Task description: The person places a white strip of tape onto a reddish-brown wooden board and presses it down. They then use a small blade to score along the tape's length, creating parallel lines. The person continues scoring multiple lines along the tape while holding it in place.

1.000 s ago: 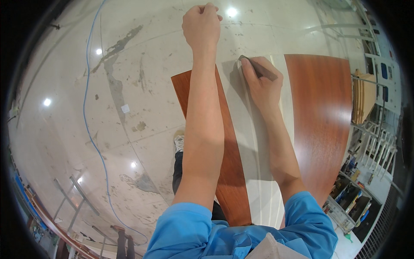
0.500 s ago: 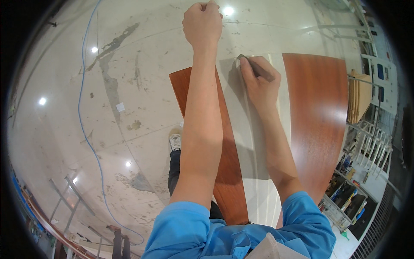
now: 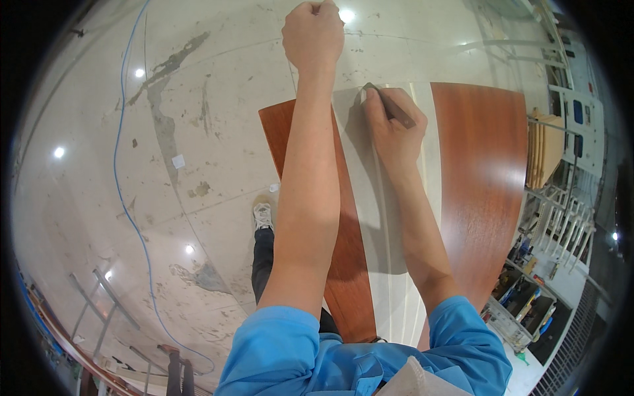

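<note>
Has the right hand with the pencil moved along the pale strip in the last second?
No. The right hand keeps its pencil tip at the far end of the pale strip, beside the red-brown board, as before.

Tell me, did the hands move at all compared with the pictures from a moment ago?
Hardly at all. The right hand keeps the same grip on the dark pencil-like tool, its tip at the far end of the pale strip on the reddish-brown board. The left hand stays a closed fist stretched out ahead. Only the view shifted a little over the floor.
</note>
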`<move>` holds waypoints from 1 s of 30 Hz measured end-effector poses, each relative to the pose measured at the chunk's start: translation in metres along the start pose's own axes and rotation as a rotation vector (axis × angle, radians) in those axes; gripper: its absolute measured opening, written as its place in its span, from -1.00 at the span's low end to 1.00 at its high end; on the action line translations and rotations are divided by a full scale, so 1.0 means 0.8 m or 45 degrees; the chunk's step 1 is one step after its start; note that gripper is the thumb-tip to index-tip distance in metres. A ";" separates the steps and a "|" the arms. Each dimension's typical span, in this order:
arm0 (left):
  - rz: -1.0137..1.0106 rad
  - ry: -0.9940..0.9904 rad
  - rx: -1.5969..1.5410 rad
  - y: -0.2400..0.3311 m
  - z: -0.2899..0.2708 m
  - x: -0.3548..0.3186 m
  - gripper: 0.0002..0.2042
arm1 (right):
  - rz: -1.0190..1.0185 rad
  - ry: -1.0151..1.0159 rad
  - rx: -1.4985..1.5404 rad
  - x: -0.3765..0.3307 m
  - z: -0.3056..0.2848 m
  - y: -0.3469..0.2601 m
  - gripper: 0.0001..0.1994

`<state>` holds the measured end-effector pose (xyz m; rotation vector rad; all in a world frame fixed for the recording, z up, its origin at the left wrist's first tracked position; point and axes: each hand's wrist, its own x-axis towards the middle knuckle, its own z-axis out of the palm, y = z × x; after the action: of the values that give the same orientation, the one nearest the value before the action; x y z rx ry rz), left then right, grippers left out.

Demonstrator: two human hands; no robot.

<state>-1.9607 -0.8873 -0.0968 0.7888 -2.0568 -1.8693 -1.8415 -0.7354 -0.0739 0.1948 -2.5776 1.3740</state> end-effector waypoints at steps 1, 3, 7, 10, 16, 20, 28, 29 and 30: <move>0.011 0.005 0.014 0.001 0.000 0.000 -0.59 | 0.014 0.008 -0.009 0.000 0.000 0.001 -0.91; 0.028 0.010 0.016 0.001 0.000 -0.002 -0.59 | -0.014 0.025 -0.010 -0.001 0.001 0.001 -0.90; 0.029 0.006 0.000 0.001 -0.001 -0.003 -0.60 | -0.024 0.028 -0.062 -0.002 0.001 0.000 -0.88; 0.016 0.001 0.008 -0.001 0.000 0.000 -0.60 | 0.005 0.028 -0.037 -0.002 0.002 0.001 -0.88; 0.017 0.007 0.070 -0.002 0.003 0.001 -0.60 | -0.016 0.037 -0.020 -0.004 0.002 0.002 -0.87; 0.049 0.021 0.065 -0.002 0.002 0.000 -0.59 | -0.004 0.033 0.000 -0.004 0.003 0.002 -0.87; 0.030 0.005 0.045 -0.001 0.001 -0.002 -0.61 | 0.012 0.021 -0.007 -0.005 0.002 0.001 -0.85; 0.028 0.011 0.042 0.000 0.002 -0.002 -0.61 | 0.000 0.023 -0.015 -0.005 0.002 0.001 -0.85; 0.029 0.017 0.050 0.000 0.002 -0.002 -0.61 | -0.002 0.026 -0.026 -0.005 0.002 0.000 -0.84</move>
<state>-1.9601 -0.8849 -0.0969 0.7823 -2.0914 -1.8120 -1.8378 -0.7363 -0.0758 0.1788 -2.5731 1.3417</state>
